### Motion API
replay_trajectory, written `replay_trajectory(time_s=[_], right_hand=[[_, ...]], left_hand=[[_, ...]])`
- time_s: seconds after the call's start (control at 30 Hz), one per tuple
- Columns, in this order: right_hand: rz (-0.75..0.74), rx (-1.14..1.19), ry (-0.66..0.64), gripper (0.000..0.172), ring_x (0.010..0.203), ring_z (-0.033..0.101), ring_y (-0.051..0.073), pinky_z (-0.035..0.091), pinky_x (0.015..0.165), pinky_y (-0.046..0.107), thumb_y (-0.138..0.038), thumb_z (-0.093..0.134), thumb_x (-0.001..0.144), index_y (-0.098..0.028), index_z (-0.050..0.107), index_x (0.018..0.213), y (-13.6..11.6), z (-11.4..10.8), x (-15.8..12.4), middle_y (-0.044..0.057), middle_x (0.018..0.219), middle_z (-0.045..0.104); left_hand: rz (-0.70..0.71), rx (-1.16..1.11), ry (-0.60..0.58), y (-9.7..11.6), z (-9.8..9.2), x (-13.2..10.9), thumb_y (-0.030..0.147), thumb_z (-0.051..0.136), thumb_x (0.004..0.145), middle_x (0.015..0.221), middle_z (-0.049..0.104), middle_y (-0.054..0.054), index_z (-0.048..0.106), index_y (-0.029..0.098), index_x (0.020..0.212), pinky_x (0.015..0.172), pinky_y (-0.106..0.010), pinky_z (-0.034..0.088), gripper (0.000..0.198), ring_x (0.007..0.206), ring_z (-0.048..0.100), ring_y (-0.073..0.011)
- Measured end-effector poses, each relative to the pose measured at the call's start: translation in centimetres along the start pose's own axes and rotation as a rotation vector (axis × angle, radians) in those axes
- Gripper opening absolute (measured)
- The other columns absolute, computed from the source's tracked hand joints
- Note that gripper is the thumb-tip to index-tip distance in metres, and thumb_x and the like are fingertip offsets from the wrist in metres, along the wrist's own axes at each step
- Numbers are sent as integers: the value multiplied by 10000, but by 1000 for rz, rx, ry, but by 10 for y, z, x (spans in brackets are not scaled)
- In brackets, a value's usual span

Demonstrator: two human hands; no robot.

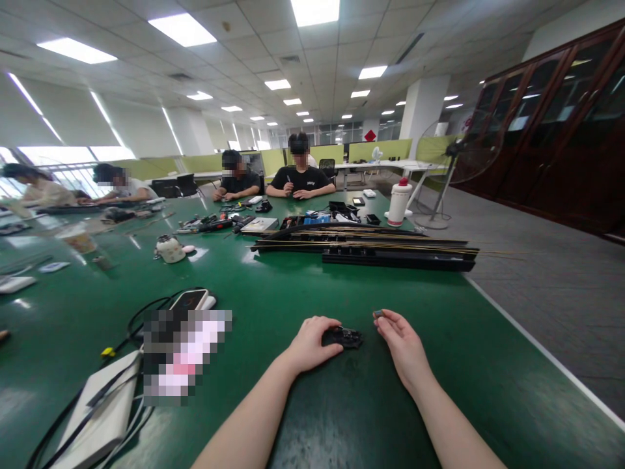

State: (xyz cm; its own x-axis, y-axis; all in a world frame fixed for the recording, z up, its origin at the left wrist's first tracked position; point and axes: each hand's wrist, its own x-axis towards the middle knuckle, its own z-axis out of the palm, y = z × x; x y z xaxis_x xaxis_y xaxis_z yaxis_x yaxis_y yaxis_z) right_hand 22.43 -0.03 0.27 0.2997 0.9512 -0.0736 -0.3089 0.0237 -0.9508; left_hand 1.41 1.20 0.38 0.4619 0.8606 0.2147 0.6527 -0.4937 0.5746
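Note:
My left hand [312, 342] rests on the green table [303, 286], its fingers closed round a small black part [346, 337] that lies on the table top. My right hand [398, 339] sits just to the right of that part, with thumb and forefinger pinched on a tiny grey piece [378, 314] held a little above the table. Both forearms reach in from the bottom edge.
Long black rails [390, 251] with thin rods lie across the table ahead. A white bottle [399, 202] stands behind them. A phone [190, 301], cables and a white box [97, 417] lie at the left. Several people sit at the far side. The table's edge runs at the right.

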Motion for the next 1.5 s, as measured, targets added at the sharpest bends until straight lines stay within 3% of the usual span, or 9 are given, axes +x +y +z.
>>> replay_trajectory(time_s=[0.2, 1.07, 1.33, 1.5], right_hand=[[37, 124, 31, 392, 821, 647, 181, 537, 737, 301, -375, 767, 578, -228, 637, 918, 0, -4, 3, 20, 901, 694], [47, 215, 16, 326, 797, 659, 179, 559, 757, 322, -431, 738, 636, -248, 644, 888, 5, -15, 9, 15, 855, 701], [110, 314, 23, 363, 720, 639, 129, 555, 700, 231, -412, 819, 529, -240, 678, 817, 3, -13, 10, -13, 777, 696], [105, 295, 23, 347, 746, 641, 142, 554, 727, 249, -417, 806, 549, -233, 687, 818, 2, -13, 8, 0, 795, 696]], left_hand=[[9, -11, -2, 1, -1, 1, 299, 663, 748, 1100, 605, -47, 562, 224, 1136, 936, -374, 377, 408, 1034, 520, -237], [-29, -41, -21, -1, 0, 3, 270, 658, 752, 1123, 604, -51, 567, 238, 1155, 950, -381, 376, 413, 1056, 515, -242], [-26, -47, -13, 0, 0, 2, 261, 665, 742, 1110, 606, -52, 569, 233, 1144, 942, -379, 377, 415, 1048, 517, -243], [-17, -53, -8, -1, 1, 2, 248, 676, 731, 1103, 607, -47, 569, 230, 1143, 941, -372, 376, 426, 1040, 521, -239]])
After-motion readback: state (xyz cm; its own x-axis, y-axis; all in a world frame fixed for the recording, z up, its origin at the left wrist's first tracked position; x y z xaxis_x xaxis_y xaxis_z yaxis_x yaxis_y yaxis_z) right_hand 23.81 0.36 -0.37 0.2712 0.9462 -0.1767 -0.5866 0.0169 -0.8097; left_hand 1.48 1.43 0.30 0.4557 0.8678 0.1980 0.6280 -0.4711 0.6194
